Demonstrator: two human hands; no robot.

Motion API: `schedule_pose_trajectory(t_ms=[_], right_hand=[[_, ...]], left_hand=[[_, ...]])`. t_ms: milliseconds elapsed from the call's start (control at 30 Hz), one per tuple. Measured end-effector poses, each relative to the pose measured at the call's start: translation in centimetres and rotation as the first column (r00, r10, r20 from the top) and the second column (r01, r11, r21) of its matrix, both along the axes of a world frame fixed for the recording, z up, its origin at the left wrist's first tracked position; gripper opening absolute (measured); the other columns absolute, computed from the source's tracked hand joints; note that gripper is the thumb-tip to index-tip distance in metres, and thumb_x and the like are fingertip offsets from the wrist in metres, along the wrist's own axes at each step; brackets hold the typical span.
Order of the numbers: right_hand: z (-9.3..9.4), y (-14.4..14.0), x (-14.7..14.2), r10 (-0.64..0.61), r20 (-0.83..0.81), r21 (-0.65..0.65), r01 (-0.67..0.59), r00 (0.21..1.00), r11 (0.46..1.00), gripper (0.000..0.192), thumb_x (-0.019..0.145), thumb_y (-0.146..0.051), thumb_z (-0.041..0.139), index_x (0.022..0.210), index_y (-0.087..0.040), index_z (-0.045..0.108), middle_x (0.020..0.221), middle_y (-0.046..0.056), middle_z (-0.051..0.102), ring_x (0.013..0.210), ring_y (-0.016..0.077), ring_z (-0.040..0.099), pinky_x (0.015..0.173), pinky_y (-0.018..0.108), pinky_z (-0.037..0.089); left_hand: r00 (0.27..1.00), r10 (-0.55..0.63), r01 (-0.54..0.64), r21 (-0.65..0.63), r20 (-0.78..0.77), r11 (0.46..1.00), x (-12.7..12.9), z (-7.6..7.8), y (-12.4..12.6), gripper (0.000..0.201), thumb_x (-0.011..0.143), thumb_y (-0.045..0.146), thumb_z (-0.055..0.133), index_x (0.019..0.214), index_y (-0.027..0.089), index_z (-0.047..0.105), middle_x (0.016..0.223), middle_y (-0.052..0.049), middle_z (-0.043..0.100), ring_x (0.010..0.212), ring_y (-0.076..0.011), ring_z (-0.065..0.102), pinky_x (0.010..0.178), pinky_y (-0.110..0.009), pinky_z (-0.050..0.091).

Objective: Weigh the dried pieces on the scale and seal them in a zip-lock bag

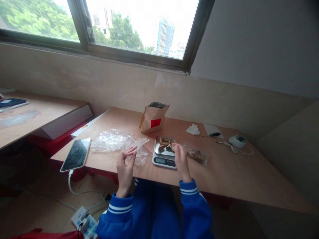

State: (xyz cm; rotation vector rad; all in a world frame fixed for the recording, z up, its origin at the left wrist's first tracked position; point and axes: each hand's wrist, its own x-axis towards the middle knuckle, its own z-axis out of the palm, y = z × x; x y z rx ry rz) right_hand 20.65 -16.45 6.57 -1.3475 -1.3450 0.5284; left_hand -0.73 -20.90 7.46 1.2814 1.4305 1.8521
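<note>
Scale display (159,160), red bag label (156,123): neither legible.

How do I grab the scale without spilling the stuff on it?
Probably hold the scale by its base, from left and right together, keeping it level: loose brown pieces lie on its top plate, and the screen and buttons are at the front.

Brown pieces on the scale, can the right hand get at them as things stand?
Likely yes: the right hand is right at the scale, and nothing visible stands between it and the brown pieces.
</note>
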Motion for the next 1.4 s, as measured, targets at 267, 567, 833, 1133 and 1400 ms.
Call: schedule_pose_trajectory(t_ms=[267,567,833,1133,1400], right_hand=[[6.0,-0.8,-5.6,0.243,-0.776,-0.262,-0.648,0.582,0.715,0.076,0.082,-0.079,0.024,0.095,-0.016,0.064,0.077,0.010,0.070,0.067,0.0214,0.066,0.054,0.031,0.051],[9.0,-1.8,-2.6,0.440,-0.499,-0.203,-0.594,0.747,0.778,0.033,0.072,-0.046,0.074,0.089,-0.018,0.070,0.080,0.003,0.074,0.067,0.0163,0.068,0.062,0.028,0.055],[5.5,-6.1,-6.7,0.284,-0.436,-0.160,-0.384,0.854,0.910,0.025,0.076,-0.043,0.071,0.082,-0.019,0.071,0.085,0.006,0.072,0.075,0.0189,0.066,0.068,0.030,0.053],[2.3,-7.0,-5.5,0.023,-0.605,-0.219,-0.194,0.796,0.956,0.036,0.071,-0.052,0.073,0.079,-0.017,0.066,0.065,0.000,0.063,0.056,0.0128,0.057,0.058,0.027,0.050],[2.4,-5.1,-0.8,0.224,-0.126,-0.074,-0.234,0.966,0.969,0.034,0.091,-0.047,0.051,0.107,-0.021,0.067,0.119,0.010,0.062,0.116,0.0245,0.056,0.098,0.040,0.046]], left_hand=[[0.734,-0.337,0.404,-0.019,-0.590,0.914,0.3,2.3,-1.9,0.016,0.089,0.031,0.056,0.077,0.031,0.066,0.096,-0.001,0.076,0.113,-0.0248,0.064,0.113,-0.055,0.022],[0.570,-0.499,0.529,-0.173,-0.653,0.831,1.1,3.6,-2.9,0.025,0.086,0.033,0.060,0.111,0.032,0.064,0.115,-0.006,0.069,0.129,-0.0279,0.052,0.115,-0.055,0.025],[0.960,-0.217,0.222,0.011,-0.180,0.975,1.9,1.3,-2.1,0.040,0.084,0.034,0.064,0.123,0.027,0.057,0.108,-0.006,0.068,0.081,-0.0169,0.067,0.073,-0.031,0.056],[0.986,0.033,-0.039,-0.037,-0.164,0.999,0.7,1.3,-2.1,0.026,0.085,0.037,0.061,0.106,0.024,0.070,0.095,-0.002,0.071,0.076,-0.0145,0.062,0.072,-0.027,0.051],[0.981,-0.007,0.004,-0.016,-0.195,1.000,-0.3,1.9,-2.0,0.021,0.085,0.036,0.062,0.099,0.022,0.071,0.099,-0.003,0.070,0.087,-0.0161,0.062,0.074,-0.026,0.048]])
